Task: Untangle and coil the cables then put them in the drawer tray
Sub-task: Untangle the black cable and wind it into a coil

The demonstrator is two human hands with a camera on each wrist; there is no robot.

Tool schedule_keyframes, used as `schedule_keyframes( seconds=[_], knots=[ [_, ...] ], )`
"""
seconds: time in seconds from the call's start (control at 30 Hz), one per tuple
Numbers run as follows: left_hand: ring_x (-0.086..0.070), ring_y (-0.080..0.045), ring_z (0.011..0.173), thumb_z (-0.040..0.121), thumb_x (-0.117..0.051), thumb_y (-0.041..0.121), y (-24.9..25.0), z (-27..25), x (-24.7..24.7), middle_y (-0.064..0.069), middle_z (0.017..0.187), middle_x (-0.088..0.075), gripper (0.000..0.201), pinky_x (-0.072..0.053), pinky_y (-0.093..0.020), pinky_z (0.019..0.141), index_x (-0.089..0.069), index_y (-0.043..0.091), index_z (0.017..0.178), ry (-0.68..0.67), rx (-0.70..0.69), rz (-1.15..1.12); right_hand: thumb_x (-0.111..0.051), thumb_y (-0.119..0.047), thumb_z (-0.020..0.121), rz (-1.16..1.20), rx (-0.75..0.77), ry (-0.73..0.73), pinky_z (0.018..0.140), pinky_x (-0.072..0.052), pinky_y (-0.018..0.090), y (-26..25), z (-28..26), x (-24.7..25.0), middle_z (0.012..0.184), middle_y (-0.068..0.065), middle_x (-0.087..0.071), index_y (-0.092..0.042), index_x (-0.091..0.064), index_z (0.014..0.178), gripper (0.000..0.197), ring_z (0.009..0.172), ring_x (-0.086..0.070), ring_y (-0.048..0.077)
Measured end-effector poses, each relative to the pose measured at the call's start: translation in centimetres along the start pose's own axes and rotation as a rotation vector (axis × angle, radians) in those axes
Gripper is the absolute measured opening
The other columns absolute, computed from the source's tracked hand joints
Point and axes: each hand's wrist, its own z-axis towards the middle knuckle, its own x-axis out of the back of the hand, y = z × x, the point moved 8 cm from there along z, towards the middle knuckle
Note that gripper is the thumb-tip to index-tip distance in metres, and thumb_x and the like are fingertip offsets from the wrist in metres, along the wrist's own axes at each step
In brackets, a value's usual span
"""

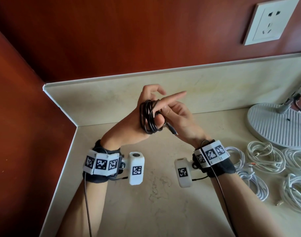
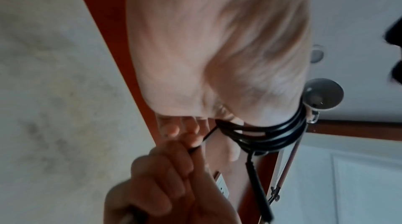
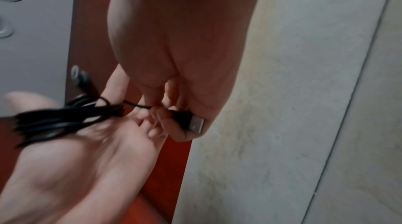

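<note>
Both hands are hovering above the pale beige marble table [image 1: 163, 194], close together near its back corner. The thin black cable [image 1: 149, 117] is sitting wound in several loops around the left hand [image 1: 137, 122], circling the palm and the back of the hand, with the thumb pressing on the loops; the plane of the coil is standing roughly upright, its long axis running from the wrist side up toward the fingers. The left fingers [image 1: 155, 88] are lying loosely curved above the coil, not clenched, so the hand is carrying the cable as a spool.

The right hand [image 1: 179, 117] is touching the coil from the right, its index finger stretching out straight toward the back wall. In the right wrist view its other fingers [image 3: 174, 124] are curling around the cable's flat black USB plug [image 3: 191, 122], whose metal end is pointing out of the fist. A second slim plug [image 1: 172, 130] is hanging from the coil, pointing down and to the right.

Several coiled white cables [image 1: 266, 161] are lying on the table to the right, just beside the round white ribbed lamp base [image 1: 274, 124]. A white wall socket [image 1: 269, 21] is sitting on the red-brown wall.
</note>
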Motion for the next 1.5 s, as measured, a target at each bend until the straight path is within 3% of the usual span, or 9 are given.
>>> schedule_keyframes(
  seconds=[0.1, 0.2, 0.37, 0.53, 0.73, 0.93, 1.13, 1.27, 1.5],
  knots=[
    [-0.061, -0.028, 0.091, 0.091, -0.022, 0.081, -0.1, 0.2, 0.8, -0.015, 0.137, -0.034, 0.1, -0.056, -0.033, 0.083, -0.04, 0.005, 0.155, 0.092, -0.003, -0.057, -0.043, -0.013, 0.11, -0.075, 0.089, 0.078, 0.058, -0.039, 0.029, -0.8, 0.1, -0.4, 0.077, 0.026, -0.047, 0.021, -0.05, 0.11, 0.035, 0.063, -0.042, 0.027],
    [-0.058, -0.029, 0.116, 0.092, -0.013, 0.081, -0.3, 0.2, 0.7, -0.017, 0.146, -0.035, 0.101, -0.051, -0.04, 0.102, -0.045, 0.005, 0.152, 0.107, 0.006, -0.059, -0.045, -0.001, 0.108, -0.229, 0.169, 0.149, 0.051, -0.033, 0.025, -1.8, 0.2, -0.5, 0.074, 0.034, -0.045, 0.021, -0.051, 0.108, 0.023, 0.057, -0.034, 0.035],
    [-0.055, -0.012, 0.112, 0.096, -0.012, 0.076, -0.1, 0.4, 1.0, -0.005, 0.158, -0.03, 0.094, -0.042, -0.048, 0.113, -0.04, 0.008, 0.155, 0.174, 0.0, -0.097, -0.048, -0.003, 0.097, -0.382, 0.181, 0.16, 0.055, -0.033, 0.017, -2.0, -0.3, -1.6, 0.064, -0.012, -0.05, -0.003, -0.056, 0.09, 0.01, 0.054, -0.039, 0.005],
    [-0.021, -0.009, 0.155, 0.096, -0.005, 0.067, -1.6, -0.5, 3.5, -0.002, 0.167, -0.021, 0.084, -0.021, -0.039, 0.127, -0.034, 0.022, 0.16, 0.316, 0.068, 0.005, -0.049, -0.006, 0.108, -0.438, 0.084, 0.054, 0.051, -0.032, 0.024, -2.1, -0.3, -2.4, 0.067, 0.002, -0.052, -0.007, -0.058, 0.102, 0.011, 0.054, -0.037, 0.015],
    [-0.047, -0.007, 0.138, 0.088, -0.003, 0.074, -2.5, -0.6, 3.7, 0.009, 0.168, -0.021, 0.089, -0.042, -0.011, 0.102, -0.026, 0.033, 0.162, 0.384, 0.166, -0.061, -0.056, -0.011, 0.106, -0.349, 0.059, 0.044, 0.047, -0.033, 0.024, -1.7, -0.5, -3.2, 0.076, 0.013, -0.061, -0.006, -0.042, 0.121, 0.021, 0.045, -0.038, 0.013],
    [-0.055, -0.011, 0.132, 0.09, 0.001, 0.07, -3.7, -0.8, 3.9, 0.013, 0.159, -0.041, 0.078, -0.041, -0.046, 0.11, -0.033, 0.048, 0.157, 0.524, 0.289, -0.349, -0.067, -0.005, 0.1, -0.266, 0.135, 0.15, 0.046, -0.038, 0.038, -1.6, -1.4, -4.3, 0.076, 0.017, -0.062, 0.002, -0.058, 0.101, 0.011, 0.052, -0.041, 0.031],
    [-0.042, -0.016, 0.145, 0.097, 0.003, 0.066, -5.0, -1.6, 4.9, 0.01, 0.16, -0.04, 0.068, -0.04, -0.057, 0.116, -0.036, 0.056, 0.152, 0.548, 0.386, -0.487, -0.076, -0.001, 0.09, -0.647, 0.222, -0.123, 0.071, -0.056, 0.037, -3.2, -1.2, -5.9, 0.11, 0.002, -0.067, -0.007, -0.062, 0.125, 0.038, 0.081, -0.061, 0.022],
    [-0.033, -0.021, 0.152, 0.088, -0.003, 0.077, -5.2, -1.4, 4.2, 0.008, 0.163, -0.035, 0.071, -0.02, -0.061, 0.124, -0.036, 0.061, 0.149, 0.446, 0.414, -0.512, -0.064, 0.001, 0.099, -0.903, 0.38, -0.111, 0.076, -0.055, 0.038, -5.2, -1.3, -5.3, 0.106, -0.003, -0.07, -0.006, -0.066, 0.125, 0.027, 0.09, -0.066, 0.015],
    [-0.043, -0.013, 0.146, 0.103, -0.01, 0.066, -5.5, -0.6, 1.6, -0.003, 0.162, -0.04, 0.065, -0.035, -0.041, 0.119, -0.036, 0.043, 0.157, 0.325, 0.471, -0.627, -0.062, -0.02, 0.105, -1.292, 0.64, -0.013, 0.053, -0.05, 0.043, -7.7, -2.6, -6.0, 0.111, 0.013, -0.058, -0.008, -0.074, 0.109, 0.018, 0.079, -0.05, 0.018]
  ],
)
